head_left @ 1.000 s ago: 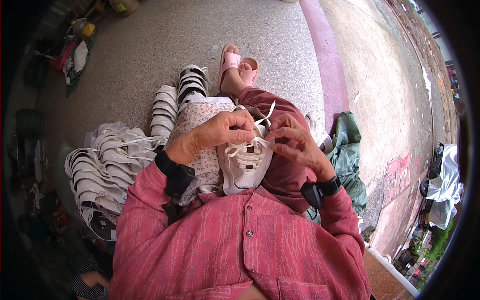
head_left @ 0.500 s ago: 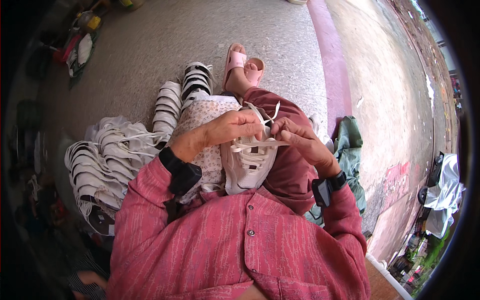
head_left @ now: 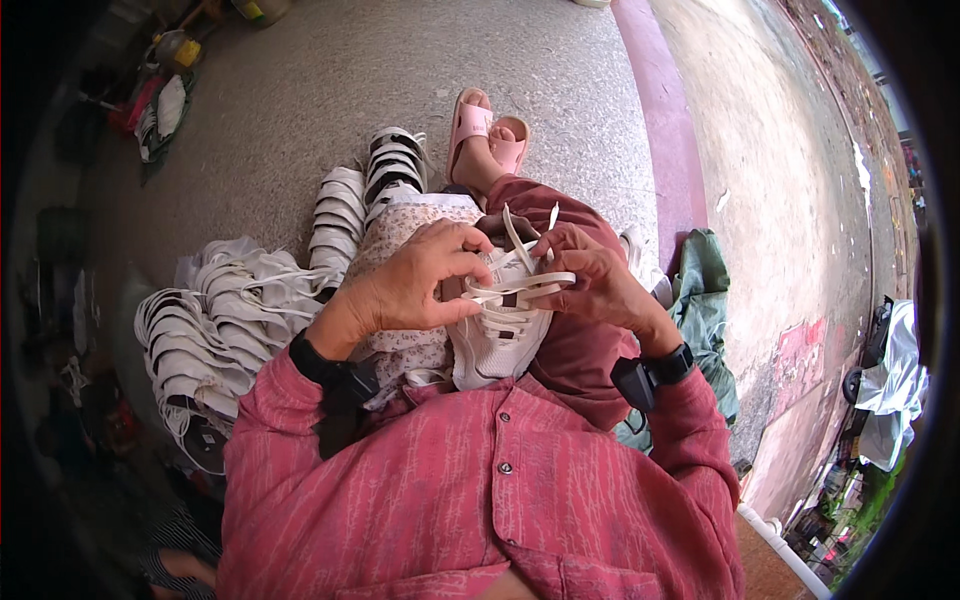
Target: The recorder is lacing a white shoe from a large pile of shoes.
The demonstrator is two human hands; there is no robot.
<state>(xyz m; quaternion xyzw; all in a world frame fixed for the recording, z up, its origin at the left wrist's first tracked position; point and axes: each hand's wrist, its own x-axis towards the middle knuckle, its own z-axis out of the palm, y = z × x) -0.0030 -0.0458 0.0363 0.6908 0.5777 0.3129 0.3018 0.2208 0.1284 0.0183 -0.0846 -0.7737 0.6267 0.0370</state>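
A white lace-up sneaker point(head_left: 487, 362) rests on my lap, its toe toward me. Loose white shoelace point(head_left: 523, 292) loops across its upper, and two lace ends stick up near the ankle opening. My left hand point(head_left: 425, 280) is at the shoe's left side, thumb and forefinger curved apart close to the lace's left bend; I see nothing firmly gripped there. Over the right side, my right hand point(head_left: 595, 280) has its fingers bent round the lace, pinching it. Under the shoe are a floral cloth point(head_left: 385, 252) and my dark red trouser leg point(head_left: 585, 360).
Stacks of white shoe uppers point(head_left: 205, 335) lie at my left, with more nested rows point(head_left: 338, 215) beyond. A green cloth or bag point(head_left: 703, 285) is at my right. My feet in pink slippers point(head_left: 470, 122) are ahead. Part of another person point(head_left: 185, 565) shows at lower left.
My left hand has moved slightly left and spread its thumb from its forefinger. The lace, stretched straight between both hands before, now forms a slack loop across the shoe.
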